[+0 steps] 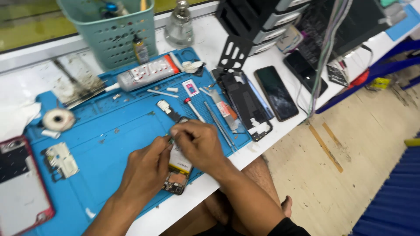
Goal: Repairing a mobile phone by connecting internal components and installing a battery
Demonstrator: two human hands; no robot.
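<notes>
An opened phone [178,174] with its back off lies on the blue work mat [109,131] near the front edge, its battery and circuit board exposed. My left hand [146,168] rests on the phone's left side, fingertips pinched at its top. My right hand [199,142] covers the phone's upper end, fingers closed over a small part at the top edge. What the fingertips pinch is too small to tell. The two hands touch each other above the phone.
On the mat lie a glue tube [144,72], several thin tools [218,120], a tape roll [58,119] and a white part [61,159]. A red-edged phone [19,183] sits at left. A dark phone frame [245,105] and two black phones [275,92] lie right. A green basket [111,32] stands behind.
</notes>
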